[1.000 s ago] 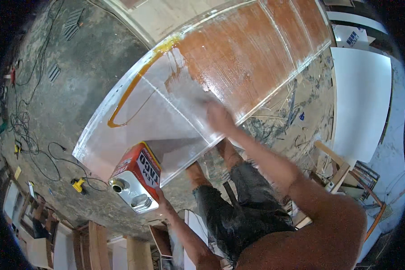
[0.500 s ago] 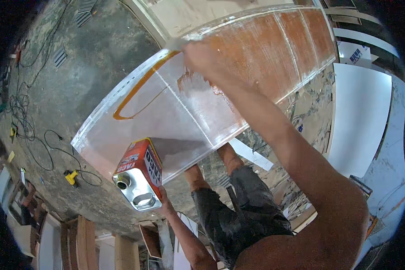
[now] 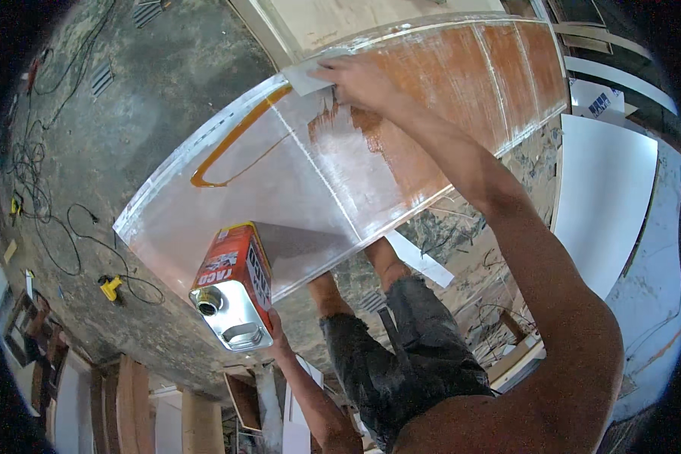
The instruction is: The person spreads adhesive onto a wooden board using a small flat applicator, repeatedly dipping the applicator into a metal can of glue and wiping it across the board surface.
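My left hand (image 3: 280, 338) grips a red rectangular tin can (image 3: 256, 268) at its lower right side. The can is tilted, with its silver top and uncapped spout toward me, and it hangs over the near left part of a long curved panel (image 3: 181, 234). My right hand (image 3: 359, 83) is closed on a thin pale spreader (image 3: 310, 77) at the panel's far edge. A thick bead of amber liquid (image 3: 234, 142) runs down from beside the spreader and hooks back in a thin line. To the right, the panel is coated orange-brown with a ragged border.
Tangled cables (image 3: 34, 181) and a yellow power tool (image 3: 110, 288) lie on the stained floor at left. A white sheet (image 3: 609, 189) stands to the right. Wooden boards (image 3: 132, 397) are at the lower left; a pale board (image 3: 340, 19) lies beyond the panel.
My right hand has shifted a little right with the spreader, which was blurred before and now shows clearly. The left hand still holds the can in much the same place.
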### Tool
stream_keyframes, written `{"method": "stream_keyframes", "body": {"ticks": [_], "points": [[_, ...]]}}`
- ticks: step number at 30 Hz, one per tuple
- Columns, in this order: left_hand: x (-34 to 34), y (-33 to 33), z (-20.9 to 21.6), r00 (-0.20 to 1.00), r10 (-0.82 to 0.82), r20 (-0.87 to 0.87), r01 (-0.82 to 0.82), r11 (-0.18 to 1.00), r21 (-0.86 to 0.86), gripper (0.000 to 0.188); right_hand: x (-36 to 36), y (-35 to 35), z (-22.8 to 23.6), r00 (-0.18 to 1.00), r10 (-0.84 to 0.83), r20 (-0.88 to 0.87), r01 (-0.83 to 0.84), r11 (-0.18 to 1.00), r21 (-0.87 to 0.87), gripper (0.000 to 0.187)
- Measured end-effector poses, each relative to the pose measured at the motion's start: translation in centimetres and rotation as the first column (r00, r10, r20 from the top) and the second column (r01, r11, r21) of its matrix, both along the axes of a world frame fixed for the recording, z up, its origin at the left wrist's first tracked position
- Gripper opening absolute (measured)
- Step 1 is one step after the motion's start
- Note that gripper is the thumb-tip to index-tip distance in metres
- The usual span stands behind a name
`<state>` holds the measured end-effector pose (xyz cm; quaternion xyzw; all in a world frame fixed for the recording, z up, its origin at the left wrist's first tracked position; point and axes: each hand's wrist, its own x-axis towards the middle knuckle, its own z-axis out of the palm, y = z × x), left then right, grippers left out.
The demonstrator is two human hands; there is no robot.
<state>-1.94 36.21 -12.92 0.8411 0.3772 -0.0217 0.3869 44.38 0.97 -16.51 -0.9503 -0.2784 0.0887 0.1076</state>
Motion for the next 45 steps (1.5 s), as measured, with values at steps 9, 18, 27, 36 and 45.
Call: {"method": "stream_keyframes", "body": {"ticks": [9,18,27,36,45], "points": [[0.9,0.2,1.4,0.996,-0.065,0.055,0.055,0.984,0.169,0.061,-3.2,-0.9,-3.1,0.992,0.124,-0.02,-0.125,0.981,-0.151,0.068],[1.8,0.5,2.2,0.997,-0.049,-0.055,0.054,0.995,0.084,0.055,-3.1,-0.4,-4.1,0.998,0.067,0.012,-0.067,0.997,-0.041,0.079],[0.6,1.0,0.5,0.978,-0.164,0.128,0.124,0.953,0.277,0.054,-0.9,-0.1,-2.6,0.998,-0.015,0.067,0.017,0.999,-0.037,0.063],[3.2,0.8,3.3,0.988,-0.146,0.045,0.141,0.985,0.102,0.046,-12.4,-4.7,-0.7,0.956,0.034,-0.293,-0.082,0.985,-0.153,0.056],[4.3,2.2,3.8,0.955,-0.217,0.203,0.237,0.968,-0.08,0.048,-34.7,-12.9,2.6,0.846,-0.051,-0.531,-0.075,0.974,-0.213,0.053]]}}
